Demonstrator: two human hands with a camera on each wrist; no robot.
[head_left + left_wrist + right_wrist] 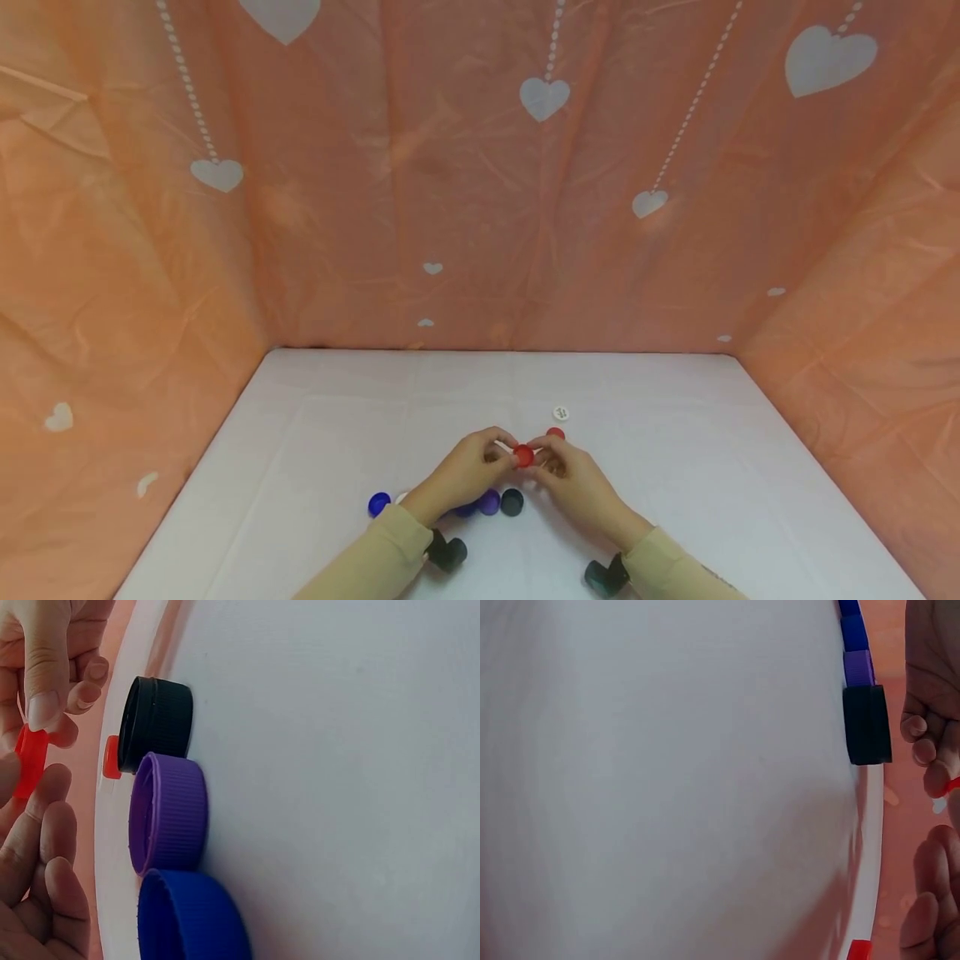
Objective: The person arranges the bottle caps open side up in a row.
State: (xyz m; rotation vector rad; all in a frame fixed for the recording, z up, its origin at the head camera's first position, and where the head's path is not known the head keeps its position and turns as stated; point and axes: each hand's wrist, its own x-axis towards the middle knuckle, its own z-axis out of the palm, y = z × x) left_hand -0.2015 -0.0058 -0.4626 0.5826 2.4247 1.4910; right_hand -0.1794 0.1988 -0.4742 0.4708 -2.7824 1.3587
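Observation:
A red bottle cap [523, 456] is held up between both hands above the table. The left hand [467, 468] pinches it from the left, thumb and fingers at its rim. From the right, the right hand [581, 483] pinches the same cap with thumb and fingertips. In the left wrist view the red cap [31, 761] appears between the fingertips of the two hands. Just beyond the right hand lies another red cap [556, 433], partly hidden by its fingers. Nearer the body sit a black cap [512, 502], a purple cap [489, 502] and a blue cap [465, 509], side by side.
Farther back lies a white round piece [561, 413] with dark marks. Left of the left forearm are a blue cap [379, 503] and a mostly hidden white one [402, 497]. Orange cloth [480, 208] with white hearts hangs around the white table [337, 400].

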